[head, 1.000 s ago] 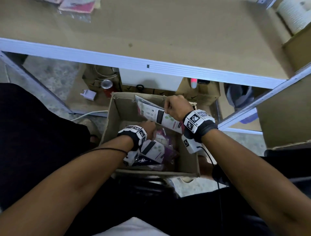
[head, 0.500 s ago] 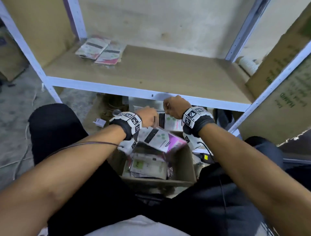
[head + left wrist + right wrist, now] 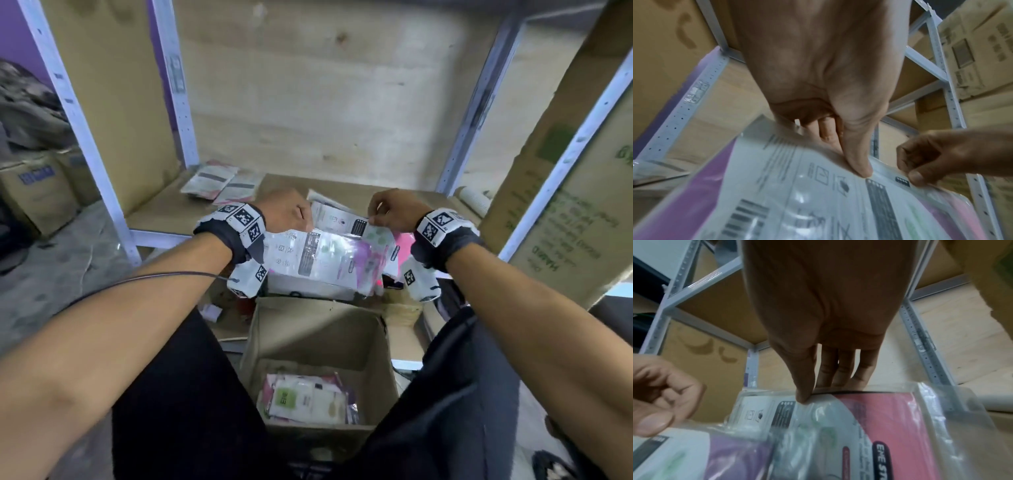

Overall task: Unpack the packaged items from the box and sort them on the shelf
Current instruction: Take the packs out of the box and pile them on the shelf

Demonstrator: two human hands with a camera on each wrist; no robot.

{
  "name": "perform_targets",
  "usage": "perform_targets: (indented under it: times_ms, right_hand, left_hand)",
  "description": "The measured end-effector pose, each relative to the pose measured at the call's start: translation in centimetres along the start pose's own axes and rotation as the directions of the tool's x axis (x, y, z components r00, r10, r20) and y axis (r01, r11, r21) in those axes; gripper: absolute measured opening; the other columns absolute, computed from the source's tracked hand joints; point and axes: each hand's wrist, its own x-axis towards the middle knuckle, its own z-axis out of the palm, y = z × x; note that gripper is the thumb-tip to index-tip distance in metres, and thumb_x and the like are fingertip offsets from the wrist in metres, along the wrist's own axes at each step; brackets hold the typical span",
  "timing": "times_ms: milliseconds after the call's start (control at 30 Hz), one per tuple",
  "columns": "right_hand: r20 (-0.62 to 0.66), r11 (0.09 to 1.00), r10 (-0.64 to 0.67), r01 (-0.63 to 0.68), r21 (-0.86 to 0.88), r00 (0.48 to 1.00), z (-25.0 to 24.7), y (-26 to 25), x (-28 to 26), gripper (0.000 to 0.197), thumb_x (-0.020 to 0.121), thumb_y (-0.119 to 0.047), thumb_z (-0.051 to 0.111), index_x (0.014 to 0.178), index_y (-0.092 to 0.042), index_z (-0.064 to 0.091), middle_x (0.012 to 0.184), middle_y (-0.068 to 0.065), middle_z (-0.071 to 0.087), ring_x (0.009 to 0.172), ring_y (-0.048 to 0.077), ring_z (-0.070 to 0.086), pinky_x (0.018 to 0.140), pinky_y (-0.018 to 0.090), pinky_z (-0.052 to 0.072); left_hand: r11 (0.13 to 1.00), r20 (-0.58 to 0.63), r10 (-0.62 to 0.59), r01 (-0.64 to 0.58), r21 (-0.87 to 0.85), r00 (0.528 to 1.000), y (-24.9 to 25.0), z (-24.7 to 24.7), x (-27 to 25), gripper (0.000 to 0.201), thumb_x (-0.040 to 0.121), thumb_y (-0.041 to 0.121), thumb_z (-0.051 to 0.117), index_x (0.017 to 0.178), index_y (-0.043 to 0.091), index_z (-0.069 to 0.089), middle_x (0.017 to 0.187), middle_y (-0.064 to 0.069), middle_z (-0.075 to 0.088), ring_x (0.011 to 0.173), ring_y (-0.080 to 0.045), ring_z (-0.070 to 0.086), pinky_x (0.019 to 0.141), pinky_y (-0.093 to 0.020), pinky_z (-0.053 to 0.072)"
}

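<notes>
Our left hand (image 3: 286,214) pinching a purple packet (image 3: 329,260), our right hand (image 3: 394,210) pinching a pink packet (image 3: 875,415), both above the box (image 3: 318,329), near the shelf (image 3: 164,209).

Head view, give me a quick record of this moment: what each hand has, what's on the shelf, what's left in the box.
left hand: pinches the top edge of a clear-wrapped white and purple packet
right hand: pinches the top edge of a clear-wrapped white and pink packet
wooden shelf board: two flat packets lying at the back left
brown cardboard box: open, below the hands, more wrapped packets on its bottom
</notes>
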Motion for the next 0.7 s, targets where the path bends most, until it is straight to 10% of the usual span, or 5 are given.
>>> perform_targets:
  times_ms: [200, 400, 500, 700]
  right_hand:
    - [-0.089, 0.950, 0.127, -0.095, 0.296, 0.988, -0.9, 2.1, 2.4, 0.021, 0.082, -0.017, 0.075, 0.069, -0.029, 0.062, 0.072, -0.008, 0.066, 0.074, 0.014, 0.062, 0.078, 0.032, 0.050]
    - [-0.081, 0.668, 0.307, -0.154, 0.728, 0.948, 1.0, 2.0, 5.3, 0.024, 0.088, -0.005, 0.070, 0.071, -0.013, 0.055, 0.080, 0.015, 0.061, 0.077, 0.026, 0.057, 0.075, 0.042, 0.051]
    - [-0.060, 0.560, 0.325, -0.141, 0.817, 0.944, 2.9, 1.0, 7.3, 0.026, 0.092, -0.003, 0.066, 0.071, -0.013, 0.054, 0.075, 0.013, 0.055, 0.068, 0.023, 0.053, 0.064, 0.035, 0.046]
    - [-0.013, 0.360, 0.381, -0.136, 0.923, 0.925, 7.5, -1.5, 12.5, 0.018, 0.090, -0.001, 0.066, 0.076, -0.007, 0.058, 0.074, 0.014, 0.059, 0.064, 0.024, 0.056, 0.062, 0.033, 0.050]
  left_hand:
    - [0.988, -0.115, -0.072, 0.055, -0.144, 0.991, -2.8, -4.6, 0.3, 0.011, 0.088, 0.026, 0.074, 0.092, 0.016, 0.075, 0.095, 0.005, 0.074, 0.095, -0.011, 0.068, 0.091, -0.030, 0.053]
    - [0.944, -0.263, -0.211, 0.126, -0.306, 0.941, -7.9, -6.2, 1.6, 0.010, 0.090, 0.028, 0.072, 0.084, 0.021, 0.071, 0.110, -0.012, 0.073, 0.083, -0.008, 0.064, 0.071, -0.010, 0.043]
    - [0.838, -0.283, -0.328, 0.139, -0.528, 0.901, -10.6, -6.1, 2.5, 0.025, 0.091, 0.027, 0.070, 0.105, 0.006, 0.073, 0.107, 0.001, 0.068, 0.107, -0.020, 0.063, 0.089, -0.030, 0.050]
    - [0.618, -0.344, -0.522, 0.068, -0.784, 0.781, -16.0, -5.1, 4.8, 0.010, 0.093, 0.010, 0.067, 0.096, 0.005, 0.074, 0.116, -0.022, 0.070, 0.096, -0.030, 0.069, 0.090, -0.047, 0.053]
